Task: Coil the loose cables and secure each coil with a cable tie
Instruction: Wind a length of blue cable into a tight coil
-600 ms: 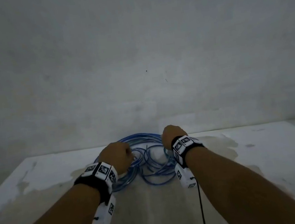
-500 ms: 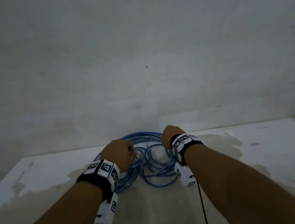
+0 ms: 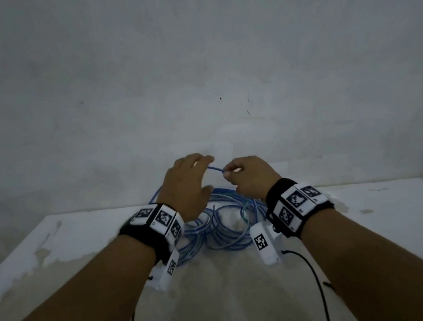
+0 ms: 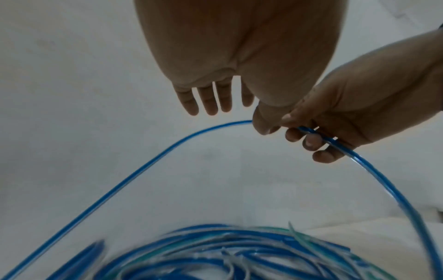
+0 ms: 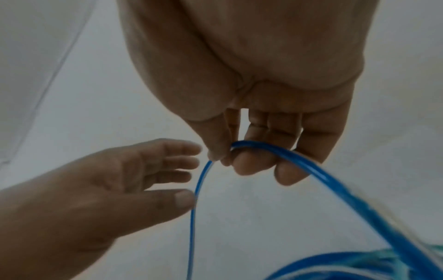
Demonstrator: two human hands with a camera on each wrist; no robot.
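Observation:
A pile of loose blue cable (image 3: 226, 227) lies in rough loops on the white table (image 3: 56, 248), near the wall. My right hand (image 3: 229, 172) is raised above the pile and pinches one blue strand (image 3: 215, 170) between thumb and curled fingers. The right wrist view shows the same pinch (image 5: 225, 155), with the cable (image 5: 311, 166) trailing down to the pile. My left hand (image 3: 201, 175) hovers just left of it with fingers straight and spread. Its thumb (image 5: 184, 199) touches the hanging strand (image 4: 167, 149). I see no cable tie.
A plain grey wall (image 3: 194, 69) rises right behind the table's far edge. The tabletop has worn, stained patches (image 3: 43, 253). Black wires (image 3: 319, 288) run from the wrist cameras back along my forearms. Pale greenish strands (image 4: 275, 230) are mixed into the pile.
Both hands have risen from the cable pile. The right hand has lifted one strand up with it, and the left hand has opened beside it.

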